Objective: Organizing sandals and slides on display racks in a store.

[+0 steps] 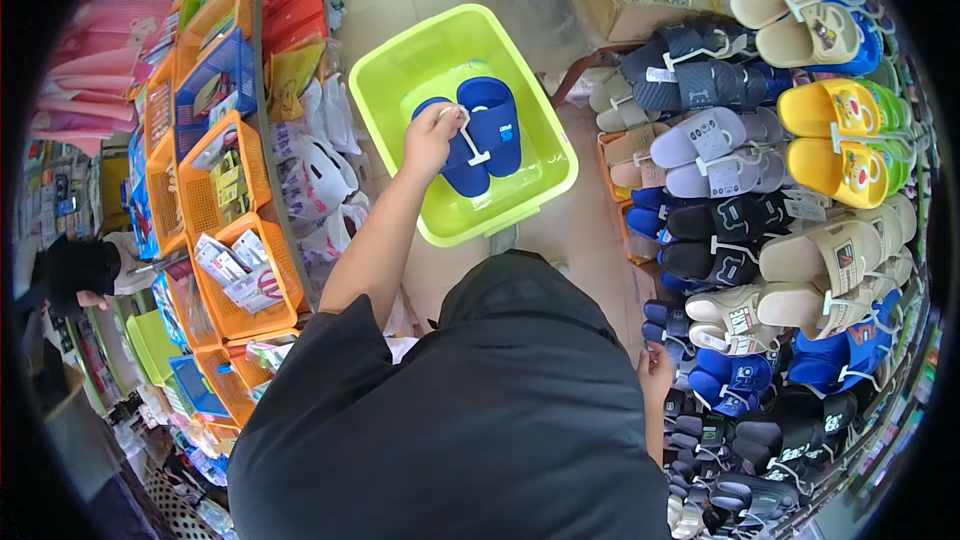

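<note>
My left hand (pixel 437 136) grips the white plastic hanger (pixel 474 144) of a pair of dark blue slide sandals (pixel 501 136). The sandals are over the inside of a lime-green plastic tub (pixel 555 157); whether they touch its bottom I cannot tell. One sandal is partly hidden behind my left hand. At my right side, low beside the sandal rack, my right hand (pixel 656 364) is near hanging dark blue sandals (pixel 666 322). Its fingers look bent, and whether they hold anything is not clear.
Slide sandals on white hangers, among them a yellow pair (pixel 844 109), fill the rack at right. Orange plastic baskets (pixel 281 315) with small packaged goods line the left shelf. A cardboard box (pixel 630 19) stands beyond the tub. Another person's hand (pixel 92 300) shows at far left.
</note>
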A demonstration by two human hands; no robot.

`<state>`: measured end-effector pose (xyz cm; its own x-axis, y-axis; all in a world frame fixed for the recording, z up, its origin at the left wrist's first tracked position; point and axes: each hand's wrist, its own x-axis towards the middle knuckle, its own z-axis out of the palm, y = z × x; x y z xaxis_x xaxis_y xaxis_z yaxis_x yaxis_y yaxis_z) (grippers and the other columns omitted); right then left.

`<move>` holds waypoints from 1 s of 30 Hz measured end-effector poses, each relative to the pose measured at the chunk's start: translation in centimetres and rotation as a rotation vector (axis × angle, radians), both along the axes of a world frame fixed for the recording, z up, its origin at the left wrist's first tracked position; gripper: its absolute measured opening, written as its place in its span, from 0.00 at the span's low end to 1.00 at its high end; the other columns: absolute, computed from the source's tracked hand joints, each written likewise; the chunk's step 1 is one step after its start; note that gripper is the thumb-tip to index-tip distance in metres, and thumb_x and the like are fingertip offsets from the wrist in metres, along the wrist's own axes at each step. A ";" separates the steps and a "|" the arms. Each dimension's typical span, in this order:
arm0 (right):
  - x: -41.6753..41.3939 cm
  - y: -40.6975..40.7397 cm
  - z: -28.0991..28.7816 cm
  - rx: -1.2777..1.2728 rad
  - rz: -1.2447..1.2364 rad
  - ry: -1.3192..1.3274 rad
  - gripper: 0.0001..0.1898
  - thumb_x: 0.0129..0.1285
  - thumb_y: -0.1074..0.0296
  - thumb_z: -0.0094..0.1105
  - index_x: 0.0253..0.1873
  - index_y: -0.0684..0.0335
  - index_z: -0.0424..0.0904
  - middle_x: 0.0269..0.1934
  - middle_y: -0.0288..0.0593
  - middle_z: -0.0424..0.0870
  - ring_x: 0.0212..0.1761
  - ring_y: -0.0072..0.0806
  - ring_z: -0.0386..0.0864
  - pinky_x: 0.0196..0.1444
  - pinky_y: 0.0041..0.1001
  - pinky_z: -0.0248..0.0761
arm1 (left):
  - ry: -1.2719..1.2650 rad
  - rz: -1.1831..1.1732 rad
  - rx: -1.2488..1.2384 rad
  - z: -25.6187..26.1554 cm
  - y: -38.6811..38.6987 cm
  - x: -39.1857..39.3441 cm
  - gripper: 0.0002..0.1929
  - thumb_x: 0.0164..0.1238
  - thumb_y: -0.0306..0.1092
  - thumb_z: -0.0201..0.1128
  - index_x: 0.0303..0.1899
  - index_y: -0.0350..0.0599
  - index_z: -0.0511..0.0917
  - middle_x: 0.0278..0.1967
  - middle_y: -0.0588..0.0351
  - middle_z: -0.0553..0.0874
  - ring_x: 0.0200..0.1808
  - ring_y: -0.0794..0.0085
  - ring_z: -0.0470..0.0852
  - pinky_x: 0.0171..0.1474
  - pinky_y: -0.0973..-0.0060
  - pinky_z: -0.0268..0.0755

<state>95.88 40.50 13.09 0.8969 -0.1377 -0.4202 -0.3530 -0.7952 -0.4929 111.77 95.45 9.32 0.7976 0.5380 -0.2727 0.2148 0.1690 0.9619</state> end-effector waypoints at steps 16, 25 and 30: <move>-4.1 2.2 1.1 -0.080 -0.066 0.168 0.14 0.68 0.65 0.60 0.56 0.61 0.78 0.36 0.45 0.85 0.28 0.30 0.81 0.33 0.30 0.73 | 0.356 -0.088 -0.044 -14.1 3.0 0.3 0.13 0.79 0.40 0.53 0.48 0.41 0.79 0.44 0.56 0.85 0.47 0.73 0.84 0.50 0.74 0.77; -3.2 2.4 2.3 -0.162 -0.131 0.354 0.15 0.68 0.64 0.60 0.56 0.61 0.78 0.36 0.44 0.85 0.27 0.29 0.80 0.33 0.29 0.74 | 0.477 -0.074 -0.072 -20.3 6.6 1.8 0.15 0.76 0.43 0.53 0.44 0.41 0.80 0.41 0.57 0.86 0.45 0.73 0.85 0.43 0.74 0.74; -2.6 2.8 2.4 -0.136 -0.107 0.332 0.14 0.68 0.66 0.60 0.57 0.62 0.78 0.34 0.42 0.84 0.27 0.26 0.78 0.32 0.25 0.73 | 0.634 -0.095 -0.149 -23.0 9.1 3.5 0.17 0.80 0.44 0.48 0.56 0.43 0.75 0.54 0.55 0.83 0.59 0.63 0.80 0.62 0.60 0.69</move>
<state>93.23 43.28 15.48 0.6921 -0.2984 -0.6573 -0.5609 -0.7954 -0.2296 115.23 104.51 -13.72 0.4996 0.3933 -0.7718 0.7530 0.2434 0.6114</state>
